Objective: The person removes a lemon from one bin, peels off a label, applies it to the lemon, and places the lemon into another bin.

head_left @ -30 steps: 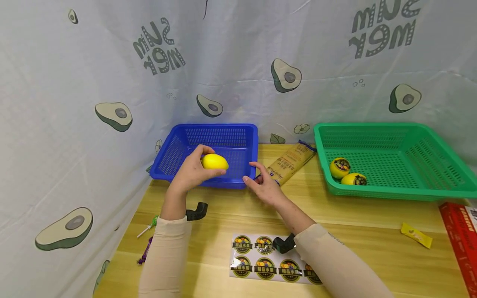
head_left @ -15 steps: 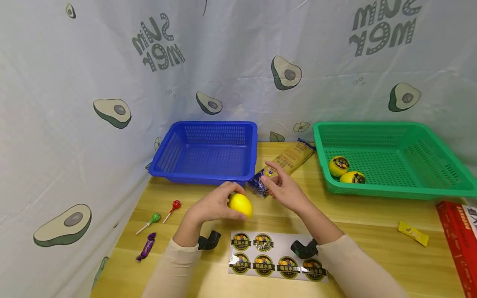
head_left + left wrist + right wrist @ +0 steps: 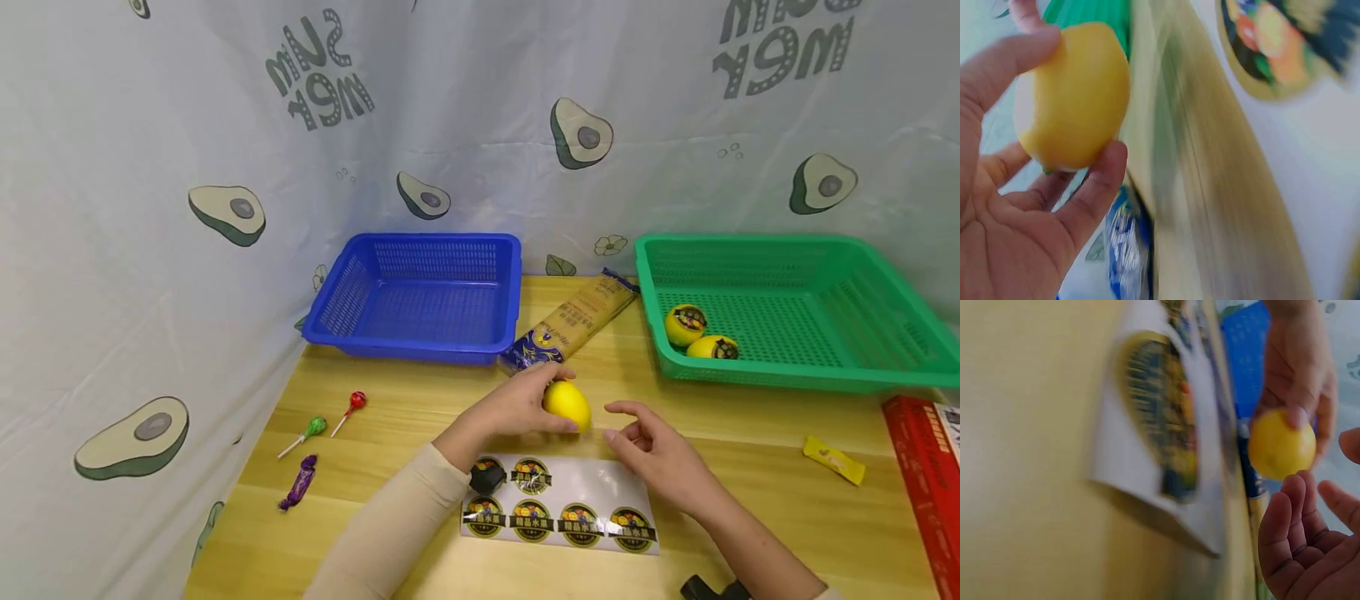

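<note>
My left hand [image 3: 517, 404] holds a plain yellow lemon [image 3: 566, 407] between thumb and fingers, above the table just behind a white sheet of round fruit stickers [image 3: 592, 479]. In the left wrist view the lemon [image 3: 1082, 94] shows a small green tip at its lower end. To the right of it, my right hand [image 3: 663, 458] has its fingers loosely bent and holds nothing. A small gap parts its fingertips from the lemon in the head view. The right wrist view shows the lemon [image 3: 1282, 444] just beyond those fingertips. The sheet has several stickers and a bare patch at its back right.
A blue basket [image 3: 412, 342] stands back left, a green basket [image 3: 787, 375] with two stickered lemons [image 3: 686, 325] back right. A noodle packet [image 3: 577, 321] lies between them. Two lollipops [image 3: 317, 426] and a purple candy [image 3: 300, 483] lie left; a yellow-wrapped candy [image 3: 834, 460] and red box [image 3: 926, 483] right.
My left hand has carried the lemon from over the blue basket rightward and toward me, behind the sticker sheet. My right hand has left the basket's corner and moved right and nearer.
</note>
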{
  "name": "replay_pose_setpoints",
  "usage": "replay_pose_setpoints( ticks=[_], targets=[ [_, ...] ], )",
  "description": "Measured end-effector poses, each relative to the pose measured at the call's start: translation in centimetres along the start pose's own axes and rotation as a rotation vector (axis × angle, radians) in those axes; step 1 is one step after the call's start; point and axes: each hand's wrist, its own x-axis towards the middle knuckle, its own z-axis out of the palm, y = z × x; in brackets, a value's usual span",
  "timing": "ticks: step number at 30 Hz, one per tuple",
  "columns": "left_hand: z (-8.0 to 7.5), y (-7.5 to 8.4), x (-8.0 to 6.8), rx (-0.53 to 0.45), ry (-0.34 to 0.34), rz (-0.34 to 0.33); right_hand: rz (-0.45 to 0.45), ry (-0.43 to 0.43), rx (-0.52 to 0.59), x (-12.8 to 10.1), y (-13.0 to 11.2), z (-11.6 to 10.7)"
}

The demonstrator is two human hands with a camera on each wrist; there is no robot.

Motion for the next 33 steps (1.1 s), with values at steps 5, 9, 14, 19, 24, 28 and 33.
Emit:
replay_pose_setpoints(
  ticks=[5, 9, 14, 19, 24, 28, 33],
  targets=[
    [0.7, 0.6, 1.4, 0.066, -0.04, -0.038, 0.055, -0.061, -0.017, -1.1, 0.8, 1.0],
    [1.0, 0.4, 1.3, 0.089, -0.027, -0.07, 0.031, -0.088, 0.002, -1.2, 0.8, 1.7],
    [0.7, 0.4, -0.6, 0.124, 0.089, -0.092, -0.073, -0.211, 0.075, -1.1, 1.0, 2.2],
    [-0.3, 0.4, -4.3, 0.171, 0.096, -0.119, -0.086, -0.341, 0.168, -0.9, 1.5, 2.3],
    [-0.6, 0.3, -7.4, 0.246, -0.089, -0.119, -0.076, -0.316, 0.1, -0.7, 1.9, 2.3],
    [0.5, 0.6, -8.5, 0.282, -0.151, -0.183, -0.053, -0.285, -0.008, -0.7, 1.3, 2.2],
    [1.9, 0.5, -8.2, 0.29, -0.129, -0.217, -0.061, -0.284, -0.097, -0.2, 0.2, 2.7]
  ],
)
